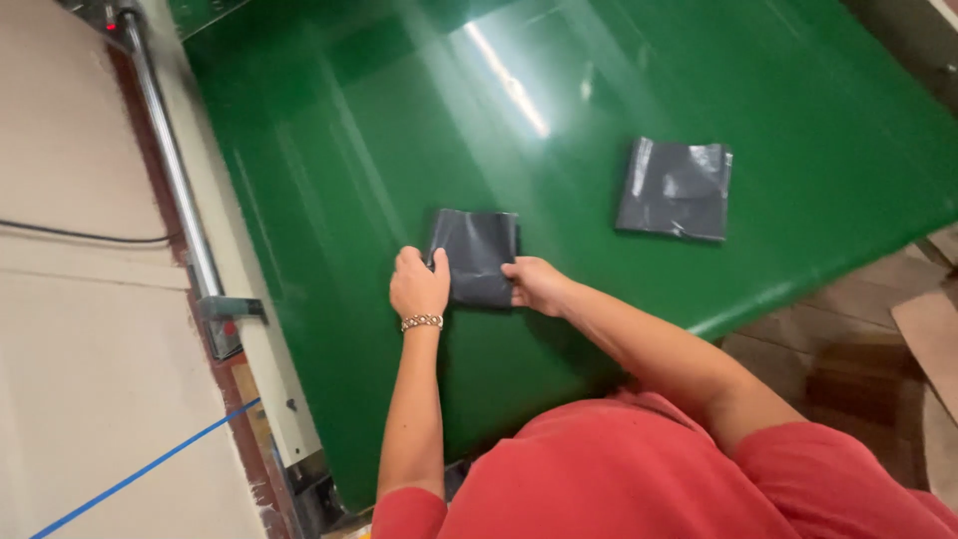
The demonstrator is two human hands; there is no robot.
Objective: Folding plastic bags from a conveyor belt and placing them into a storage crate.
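Both hands, left hand [418,284] and right hand [534,283], pinch the near corners of a folded dark bag [476,255] mid-surface, seemingly flattening it; another folded bag [675,189] lies toward the surface's right edge.

Left hand [418,286] and right hand [536,284] pinch, arms extended.

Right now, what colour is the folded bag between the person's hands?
Dark grey, glossy plastic: the folded bag lies on the green surface, seen in the head view.
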